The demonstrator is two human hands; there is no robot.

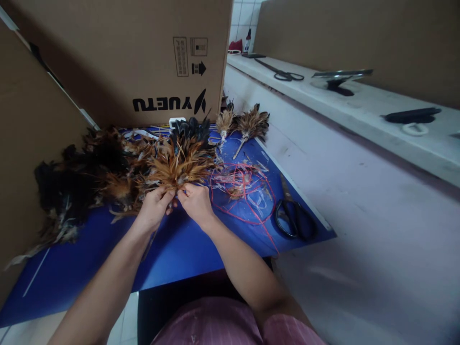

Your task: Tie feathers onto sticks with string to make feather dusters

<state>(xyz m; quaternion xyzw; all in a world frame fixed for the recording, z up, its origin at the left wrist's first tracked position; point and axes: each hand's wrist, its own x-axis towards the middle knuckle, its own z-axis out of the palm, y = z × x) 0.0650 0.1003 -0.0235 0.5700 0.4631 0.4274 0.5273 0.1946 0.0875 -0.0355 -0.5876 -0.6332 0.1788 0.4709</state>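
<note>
Both hands meet at the base of a bundle of orange-brown and black feathers (183, 158). My left hand (158, 203) pinches the base from the left, with a thin stick running down below it. From the right, my right hand (194, 199) grips the same base, its fingers closed and nearly touching the left ones. A pile of loose brown and dark feathers (115, 167) lies left of the bundle. Tangled red string (247, 191) rests to the right. Black-handled scissors (293, 218) lie near the table's right edge.
A large cardboard box (143, 57) stands behind the blue table (187, 254). Two small feather bundles (253, 122) lie at the back right. On the white ledge (377, 103) are another pair of scissors (285, 75) and a black object (411, 115).
</note>
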